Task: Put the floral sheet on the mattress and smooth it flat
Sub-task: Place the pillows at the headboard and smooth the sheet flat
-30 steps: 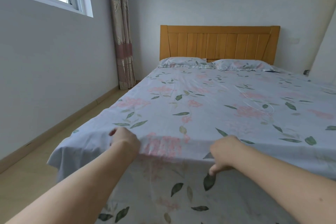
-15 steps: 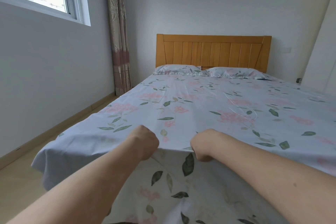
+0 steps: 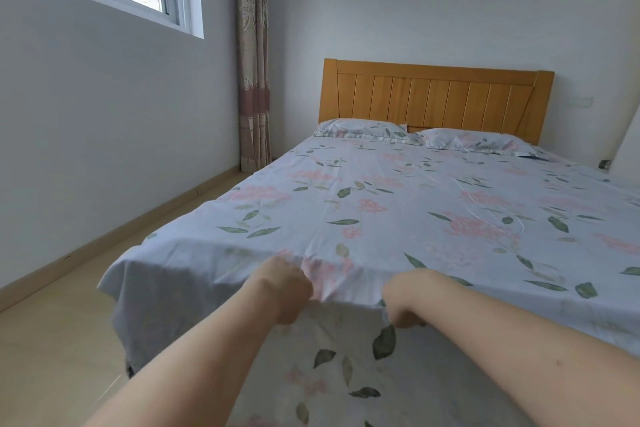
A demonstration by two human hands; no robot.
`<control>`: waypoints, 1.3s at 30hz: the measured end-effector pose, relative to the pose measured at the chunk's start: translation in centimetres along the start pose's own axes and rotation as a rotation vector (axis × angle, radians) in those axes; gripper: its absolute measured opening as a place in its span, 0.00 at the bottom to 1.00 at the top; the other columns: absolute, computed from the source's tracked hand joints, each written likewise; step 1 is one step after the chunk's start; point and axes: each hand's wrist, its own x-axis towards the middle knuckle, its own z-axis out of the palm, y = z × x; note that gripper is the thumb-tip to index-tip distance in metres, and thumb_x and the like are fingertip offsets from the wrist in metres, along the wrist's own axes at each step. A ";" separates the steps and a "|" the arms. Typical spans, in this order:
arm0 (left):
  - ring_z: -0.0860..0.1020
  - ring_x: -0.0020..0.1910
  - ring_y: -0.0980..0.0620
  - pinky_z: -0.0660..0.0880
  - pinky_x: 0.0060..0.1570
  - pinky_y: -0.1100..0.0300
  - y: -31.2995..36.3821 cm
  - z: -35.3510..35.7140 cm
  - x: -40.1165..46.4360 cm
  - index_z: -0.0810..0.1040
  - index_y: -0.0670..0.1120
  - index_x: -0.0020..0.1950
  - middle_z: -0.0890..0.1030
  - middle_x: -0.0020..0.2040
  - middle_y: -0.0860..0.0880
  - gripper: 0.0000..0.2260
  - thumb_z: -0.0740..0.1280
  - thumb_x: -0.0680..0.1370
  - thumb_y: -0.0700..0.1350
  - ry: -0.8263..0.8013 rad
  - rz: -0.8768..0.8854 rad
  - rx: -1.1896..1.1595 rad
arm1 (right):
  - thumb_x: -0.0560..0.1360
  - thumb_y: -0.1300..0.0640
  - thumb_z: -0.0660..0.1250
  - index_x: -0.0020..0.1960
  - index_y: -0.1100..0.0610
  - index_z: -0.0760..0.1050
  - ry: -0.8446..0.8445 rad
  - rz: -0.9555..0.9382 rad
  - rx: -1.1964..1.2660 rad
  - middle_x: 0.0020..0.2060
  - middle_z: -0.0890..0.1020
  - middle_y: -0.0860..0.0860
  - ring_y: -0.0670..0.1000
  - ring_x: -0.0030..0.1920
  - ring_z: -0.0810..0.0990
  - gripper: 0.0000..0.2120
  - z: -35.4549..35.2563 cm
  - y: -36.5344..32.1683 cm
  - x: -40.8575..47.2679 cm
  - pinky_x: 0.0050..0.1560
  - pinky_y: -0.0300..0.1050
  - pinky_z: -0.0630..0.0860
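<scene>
I see both fists at foot of bed: left hand (image 3: 283,289) & right hand (image 3: 405,302) gripping edge of pale blue floral cotton sheet (image 3: 398,218); orange slatted wooden headboard (image 3: 436,97) behind two matching pillows (image 3: 363,128).

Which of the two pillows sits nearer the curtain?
The left pillow, against the headboard's curtain-side end; the other pillow lies farther right, toward the far wall.

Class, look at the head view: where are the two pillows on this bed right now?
The two pillows lie side by side at the far end of the floral sheet, against the wooden headboard, right of the curtain.
</scene>
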 end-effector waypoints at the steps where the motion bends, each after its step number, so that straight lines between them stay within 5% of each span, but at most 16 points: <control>1: 0.79 0.54 0.45 0.73 0.50 0.54 -1.2 0.6 -0.6 0.78 0.50 0.60 0.81 0.56 0.48 0.13 0.61 0.77 0.42 0.007 -0.051 -0.072 | 0.77 0.57 0.60 0.40 0.60 0.72 0.018 -0.005 0.046 0.41 0.79 0.55 0.56 0.45 0.78 0.10 -0.8 -0.4 0.5 0.41 0.45 0.71; 3: 0.79 0.56 0.45 0.73 0.49 0.55 -4.0 2.5 -2.2 0.76 0.49 0.57 0.80 0.57 0.48 0.11 0.61 0.76 0.44 0.068 -0.204 -0.200 | 0.77 0.49 0.59 0.43 0.59 0.74 0.100 -0.028 0.091 0.45 0.79 0.54 0.55 0.46 0.78 0.13 -2.6 -2.4 2.0 0.48 0.46 0.74; 6: 0.75 0.60 0.46 0.73 0.53 0.54 -7.9 5.8 -4.4 0.71 0.48 0.63 0.75 0.61 0.47 0.16 0.61 0.75 0.44 0.069 -0.471 -0.280 | 0.79 0.43 0.55 0.65 0.56 0.72 0.296 -0.080 0.076 0.64 0.76 0.53 0.56 0.62 0.75 0.22 -5.1 -6.3 4.2 0.62 0.53 0.71; 11: 0.70 0.66 0.42 0.72 0.60 0.43 -12.6 12.0 -7.6 0.65 0.43 0.72 0.70 0.68 0.43 0.23 0.61 0.77 0.44 -0.213 -0.749 -0.154 | 0.78 0.41 0.59 0.63 0.56 0.72 0.607 -0.146 0.010 0.62 0.77 0.55 0.56 0.61 0.77 0.22 -8.2 -14.7 7.2 0.55 0.50 0.72; 15: 0.74 0.62 0.41 0.72 0.59 0.42 -15.9 14.4 -8.7 0.72 0.43 0.69 0.76 0.65 0.44 0.19 0.57 0.78 0.36 -0.222 -0.720 -0.002 | 0.80 0.48 0.59 0.63 0.56 0.73 0.694 -0.163 -0.008 0.61 0.78 0.54 0.56 0.61 0.78 0.16 -10.0 -18.2 9.1 0.55 0.48 0.72; 21: 0.78 0.54 0.43 0.74 0.55 0.50 -17.3 15.9 -8.4 0.79 0.45 0.58 0.81 0.56 0.46 0.16 0.57 0.77 0.34 -0.092 -0.589 0.104 | 0.78 0.62 0.56 0.63 0.55 0.75 0.606 -0.166 -0.159 0.61 0.78 0.52 0.55 0.61 0.78 0.16 -12.3 -20.1 10.1 0.53 0.47 0.71; 30: 0.76 0.49 0.45 0.72 0.53 0.52 -19.2 15.4 -8.6 0.79 0.49 0.51 0.82 0.49 0.49 0.13 0.58 0.77 0.36 -0.111 -0.560 0.250 | 0.77 0.64 0.58 0.54 0.52 0.76 0.608 -0.186 -0.250 0.51 0.78 0.53 0.54 0.51 0.79 0.12 -13.6 -20.6 8.7 0.45 0.44 0.70; 39: 0.78 0.48 0.42 0.71 0.48 0.46 -16.9 14.9 -7.8 0.80 0.45 0.55 0.83 0.50 0.45 0.14 0.59 0.76 0.36 -0.323 -0.704 0.217 | 0.77 0.61 0.58 0.60 0.55 0.76 0.604 -0.193 -0.124 0.58 0.79 0.52 0.55 0.58 0.79 0.14 -11.7 -19.6 9.3 0.48 0.46 0.73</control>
